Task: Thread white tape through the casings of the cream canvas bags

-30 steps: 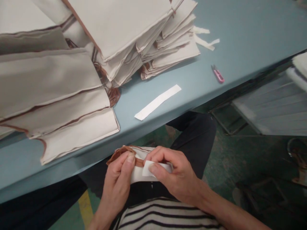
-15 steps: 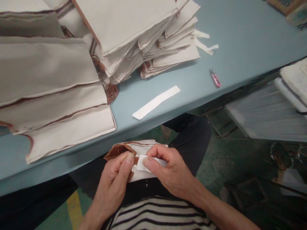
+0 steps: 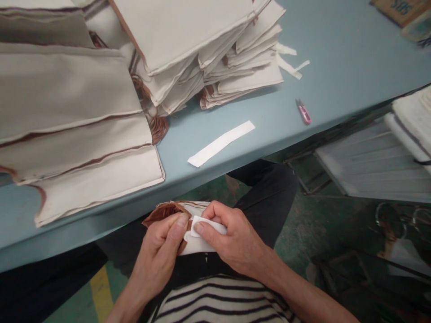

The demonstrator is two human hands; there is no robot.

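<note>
On my lap lies a cream fabric pouch [image 3: 195, 245] with a brown lining [image 3: 160, 214] showing at its opening. My left hand [image 3: 161, 249] is closed, its thumb and finger pinching the pouch at the edge of that opening. Between the thumb and fingers of my right hand [image 3: 237, 240] is a white strip [image 3: 215, 226], its end close to my left fingertips. My hands hide part of the pouch and whatever lies under the left thumb. A second white strip [image 3: 222, 143] rests flat near the table's edge.
Stacks of cream fabric pouches [image 3: 188, 36] and larger folded pieces [image 3: 97, 175] cover the left of the blue-grey table [image 3: 336, 54]. Pink thread snips [image 3: 304, 113] lie near the front edge. Narrow fabric scraps [image 3: 289, 67] stick out beside the stack. A cardboard box [image 3: 397, 10] sits far right.
My right hand has moved slightly left with the white strip, closer to my left fingers. The left hand keeps its pinch on the pouch. The view has shifted a little.
</note>
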